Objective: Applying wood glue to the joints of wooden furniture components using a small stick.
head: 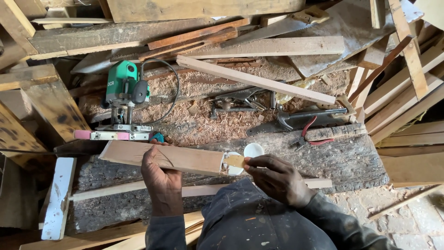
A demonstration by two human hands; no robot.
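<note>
While the workbench (pixel 351 159) carries sawdust and a green router (pixel 124 90) near its left end, the wooden board (pixel 162 156) lies along its front edge: stiff, fairly light, best gripped mid-length, where the left hand (pixel 161 178) clasps it. The right hand (pixel 277 178) pinches a small wooden piece (pixel 235 160) against its end.

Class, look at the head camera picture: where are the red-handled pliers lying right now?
The red-handled pliers lie on the dark workbench, right of centre in the head view, just below the hammer and up and right of the right hand.
</note>
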